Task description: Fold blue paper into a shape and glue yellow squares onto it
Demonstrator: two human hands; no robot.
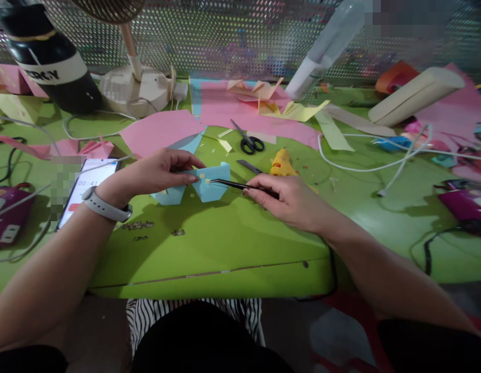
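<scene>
Pinched between the thumb and fingers of my left hand (166, 168) is a folded light-blue paper piece (217, 192), held just over the green table. Small yellow paper bits (202, 176) lie on its face. My right hand (277, 197) is closed round black tweezers (240, 185), whose tips reach a yellow bit on the blue paper; I cannot tell whether they grip it. Close behind the right hand lie a yellow glue gun (282, 163) and a dark blade (248, 166), partly hidden. Black-handled scissors (251, 144) rest farther back.
A phone (87, 181) with a timer lies by my left wrist. Pink paper sheets (162, 132), a fan base (135, 90) and a black bottle (54, 62) stand or lie behind. White cables (352, 167) cross the right side. Small dark flakes (137, 226) are scattered in front.
</scene>
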